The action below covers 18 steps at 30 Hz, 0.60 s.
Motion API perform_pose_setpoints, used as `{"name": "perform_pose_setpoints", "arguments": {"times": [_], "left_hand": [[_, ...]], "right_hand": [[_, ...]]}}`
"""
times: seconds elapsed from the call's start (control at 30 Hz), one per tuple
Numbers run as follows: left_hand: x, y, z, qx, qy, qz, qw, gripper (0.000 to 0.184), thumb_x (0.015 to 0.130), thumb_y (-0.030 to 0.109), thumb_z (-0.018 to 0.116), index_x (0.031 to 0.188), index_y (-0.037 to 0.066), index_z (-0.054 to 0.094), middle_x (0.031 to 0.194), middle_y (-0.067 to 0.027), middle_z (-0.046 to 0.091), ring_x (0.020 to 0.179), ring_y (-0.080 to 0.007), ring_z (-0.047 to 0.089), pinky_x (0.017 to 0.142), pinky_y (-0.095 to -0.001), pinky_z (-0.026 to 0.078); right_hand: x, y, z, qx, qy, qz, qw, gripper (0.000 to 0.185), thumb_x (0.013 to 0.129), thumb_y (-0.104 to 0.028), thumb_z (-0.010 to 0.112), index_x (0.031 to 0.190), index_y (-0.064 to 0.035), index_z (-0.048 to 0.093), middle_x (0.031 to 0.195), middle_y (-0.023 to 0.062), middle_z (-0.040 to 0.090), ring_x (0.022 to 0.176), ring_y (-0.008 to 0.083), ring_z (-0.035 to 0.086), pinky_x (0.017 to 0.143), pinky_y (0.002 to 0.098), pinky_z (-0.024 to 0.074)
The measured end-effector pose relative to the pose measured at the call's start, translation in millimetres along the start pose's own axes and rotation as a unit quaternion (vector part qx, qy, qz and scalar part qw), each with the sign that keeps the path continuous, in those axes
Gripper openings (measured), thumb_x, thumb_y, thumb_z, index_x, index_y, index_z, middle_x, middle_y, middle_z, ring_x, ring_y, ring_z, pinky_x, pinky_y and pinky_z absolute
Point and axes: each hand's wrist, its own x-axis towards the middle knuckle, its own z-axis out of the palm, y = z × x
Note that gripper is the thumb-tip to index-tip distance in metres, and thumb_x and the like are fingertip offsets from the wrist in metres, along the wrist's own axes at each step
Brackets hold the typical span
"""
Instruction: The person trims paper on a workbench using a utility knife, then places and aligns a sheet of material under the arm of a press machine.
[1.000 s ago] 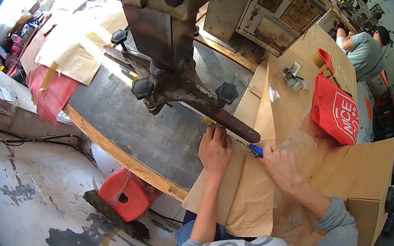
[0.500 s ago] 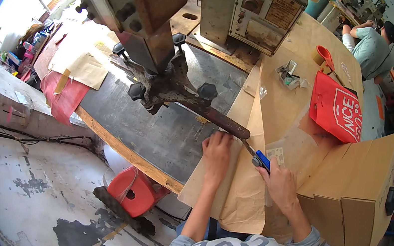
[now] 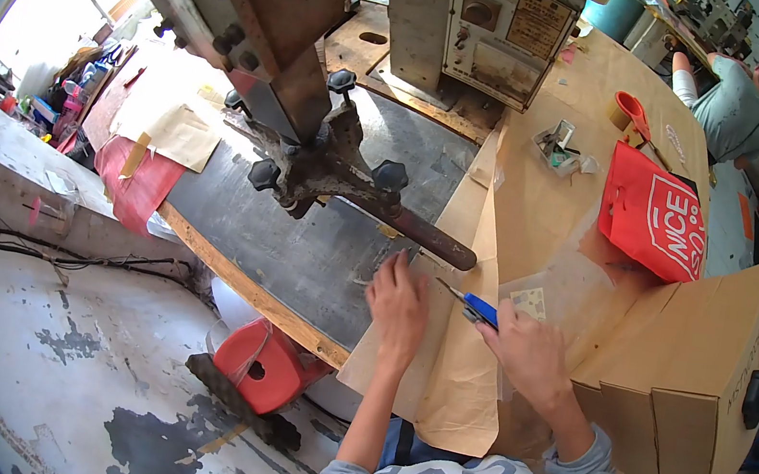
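Note:
My right hand (image 3: 528, 353) is closed around a blue-handled tool (image 3: 478, 309), whose thin metal tip points up and left over the brown paper (image 3: 465, 385). My left hand (image 3: 399, 306) lies at the right edge of the dark metal plate (image 3: 288, 263), its fingers partly spread; a small thin piece shows by the fingertips, too small to make out. Just above both hands the rusty bar (image 3: 432, 240) of the machine arm reaches over the plate. A small patterned card (image 3: 528, 302) sits beyond my right hand.
A machine head (image 3: 317, 131) and control box (image 3: 505, 32) stand ahead. To the right are a red bag (image 3: 654, 213), scissors (image 3: 642, 127), a clear box of small parts (image 3: 562, 148) and a cardboard box (image 3: 670, 375). A red stool (image 3: 259, 366) is lower left; another person (image 3: 732, 112) sits back right.
My left hand has shifted left onto the plate and its fingers have loosened. My right hand has moved the tool down from the bar's end, and the tip is now clear of it.

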Motion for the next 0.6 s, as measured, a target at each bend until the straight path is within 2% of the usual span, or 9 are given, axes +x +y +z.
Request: {"name": "perform_pose_setpoints", "arguments": {"times": [0.1,0.17,0.27,0.6], "left_hand": [[1,8,8,-0.077,-0.019,-0.02,0.997,0.045,0.078,0.01,0.061,0.12,0.003,0.049,0.113,-0.0163,0.049,0.106,-0.0329,0.047,0.088,-0.0431,0.037],[-2,4,13,-0.057,-0.002,-0.011,0.998,0.044,0.08,0.012,0.061,0.121,0.002,0.048,0.113,-0.0156,0.049,0.105,-0.0325,0.047,0.088,-0.0427,0.037],[-2,6,13,-0.059,0.009,-0.016,0.998,0.043,0.08,0.012,0.061,0.12,0.001,0.048,0.114,-0.0156,0.049,0.105,-0.0321,0.047,0.087,-0.0424,0.038],[-3,7,16,-0.094,0.037,-0.048,0.994,0.039,0.078,0.007,0.061,0.115,0.003,0.051,0.111,-0.0157,0.049,0.103,-0.0329,0.048,0.088,-0.0423,0.038]], "right_hand": [[15,-12,21,-0.1,0.042,-0.016,0.994,0.029,0.086,-0.034,0.06,0.082,-0.0067,0.051,0.06,0.0089,0.06,0.054,0.0247,0.064,0.046,0.034,0.0498],[24,-18,33,-0.146,0.054,-0.018,0.988,0.028,0.086,-0.033,0.06,0.081,-0.0077,0.051,0.06,0.0067,0.059,0.053,0.0207,0.064,0.046,0.0311,0.0503],[32,-20,45,-0.164,0.079,-0.02,0.983,0.029,0.085,-0.033,0.06,0.077,-0.0075,0.051,0.059,0.0072,0.059,0.052,0.0188,0.064,0.045,0.029,0.0498],[52,-19,54,-0.215,0.062,-0.058,0.973,0.023,0.085,-0.026,0.058,0.074,-0.0079,0.05,0.057,0.0059,0.058,0.051,0.017,0.063,0.045,0.0282,0.0499]]}}
